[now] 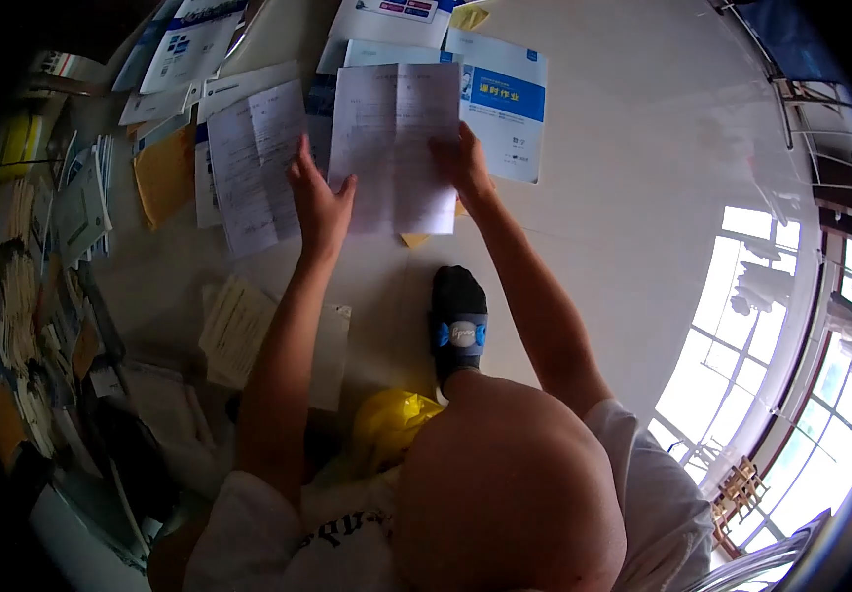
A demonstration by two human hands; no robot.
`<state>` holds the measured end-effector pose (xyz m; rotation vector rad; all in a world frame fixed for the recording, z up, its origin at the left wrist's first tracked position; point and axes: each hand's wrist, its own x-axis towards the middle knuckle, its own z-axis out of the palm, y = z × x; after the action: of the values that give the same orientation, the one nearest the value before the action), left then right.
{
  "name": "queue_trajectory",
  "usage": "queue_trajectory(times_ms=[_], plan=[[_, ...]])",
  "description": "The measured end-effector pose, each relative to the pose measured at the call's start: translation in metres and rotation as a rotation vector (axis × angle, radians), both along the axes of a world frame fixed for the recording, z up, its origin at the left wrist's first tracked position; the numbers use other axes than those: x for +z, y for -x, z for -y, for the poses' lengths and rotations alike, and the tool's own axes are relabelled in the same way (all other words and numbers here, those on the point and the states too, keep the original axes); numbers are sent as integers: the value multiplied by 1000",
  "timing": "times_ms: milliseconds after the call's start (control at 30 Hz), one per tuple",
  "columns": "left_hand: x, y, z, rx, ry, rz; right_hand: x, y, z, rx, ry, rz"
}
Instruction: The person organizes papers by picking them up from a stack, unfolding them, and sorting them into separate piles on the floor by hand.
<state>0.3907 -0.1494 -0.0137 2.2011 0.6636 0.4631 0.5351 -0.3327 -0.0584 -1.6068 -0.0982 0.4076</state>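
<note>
My right hand [461,168] grips the right edge of a white printed sheet [394,138] with a vertical fold crease, thumb on top. My left hand [321,202] has its thumb and forefinger spread apart. Its fingers are at the right edge of a second printed sheet [256,163], which is tilted; whether they pinch it I cannot tell. The left thumb is near the first sheet's left edge. Partly behind the right-hand sheet lies a blue and white workbook [505,104].
More booklets [189,49] and a brown envelope [164,178] lie at the upper left. Stacks of books and papers [21,326] line the left side. A yellow plastic bag [391,419] sits by my leg, near my slippered foot [460,321]. Window light reflects on the pale floor [623,148].
</note>
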Motion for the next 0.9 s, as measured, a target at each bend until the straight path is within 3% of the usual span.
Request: queue_trajectory(times_ms=[33,67,167,200,267,300,333,400,433,467,533,633,700,767,833,900], plan=[[-9,0,-6,-101,-302,-3,-11,-13,-7,56,141,78],[-15,1,-5,-102,-297,-14,-20,-15,-10,114,283,150],[-27,-3,0,-479,-457,-164,-6,-18,-31,16,463,75],[-31,1,0,-477,-456,-171,3,-14,-36,21,463,70],[-36,6,5,-527,-448,-280,26,1,-38,-85,704,554],[-30,5,8,-506,-446,-278,38,5,-38,32,766,667],[-25,2,4,-499,-448,-284,21,5,-38,39,758,668],[-17,4,-7,-613,-306,-326,-21,20,-41,342,822,993],[-17,11,-15,-627,-329,-218,-25,26,-38,351,843,1046],[0,19,-29,-685,-360,-165,-28,25,-44,337,889,1039],[59,55,-68,-863,-257,-299,-46,24,-47,264,871,1211],[128,152,-146,-882,-221,-543,-44,24,-49,349,956,1082],[199,210,-176,-686,-127,-766,-26,38,-60,345,1011,1069],[212,272,-196,-290,146,-955,2,57,-83,396,807,1020],[201,332,-194,-168,225,-867,20,100,-113,467,530,997],[174,377,-180,-31,416,-721,33,148,-141,699,362,792]])
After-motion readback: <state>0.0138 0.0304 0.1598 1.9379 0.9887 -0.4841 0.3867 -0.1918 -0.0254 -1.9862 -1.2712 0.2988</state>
